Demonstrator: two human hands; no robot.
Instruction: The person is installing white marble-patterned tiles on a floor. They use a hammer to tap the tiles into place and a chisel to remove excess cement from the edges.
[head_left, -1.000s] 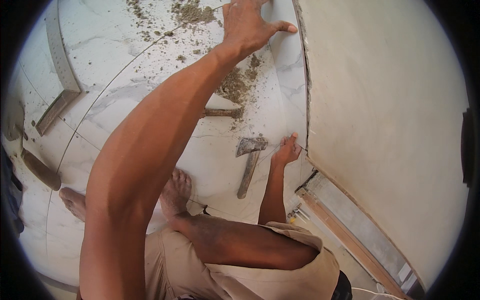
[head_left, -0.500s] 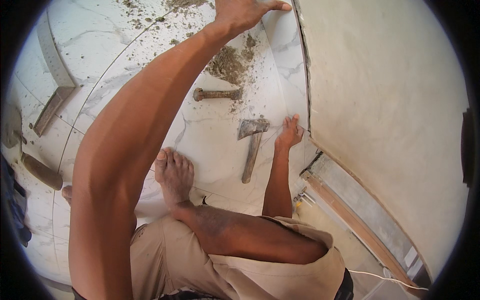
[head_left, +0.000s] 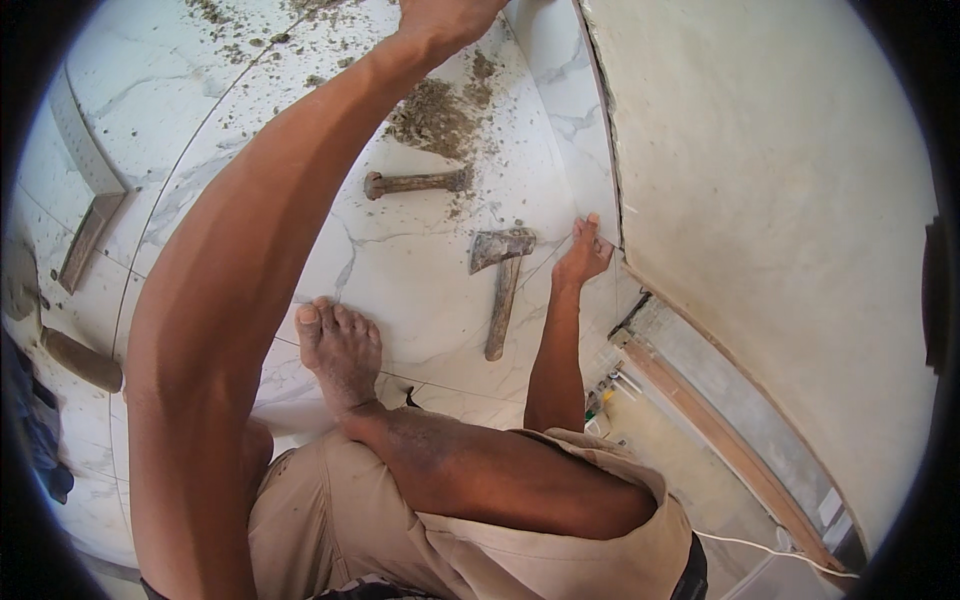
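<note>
A white, grey-veined skirting tile [head_left: 572, 110] stands along the foot of the wall. At its near end my right hand [head_left: 582, 255] touches the tile's face, fingers apart and partly bent. My left hand [head_left: 445, 18] reaches to the far part of the tile; the upper edge of the picture cuts off its fingers. Between my arms, a hammer [head_left: 503, 290] with a broad metal head and worn wooden handle lies on the floor. Farther off lies a short, mortar-caked tool [head_left: 418, 183], perhaps a chisel. Crumbly grey mortar [head_left: 432, 118] is scattered beyond it.
A metal square [head_left: 90, 170] rests on the tiled floor at left, near a trowel [head_left: 80, 360] with a dark handle. The plastered wall [head_left: 760, 200] rises at right. A doorway with a wooden strip [head_left: 730, 445] and white cable [head_left: 745, 543] lies lower right. My bare foot [head_left: 342, 350] stands beside the hammer.
The view has shifted slightly. My left hand has gone farther out of the top, its outstretched thumb now hidden. My right hand stays at the tile's near end, its fingers slightly rearranged.
</note>
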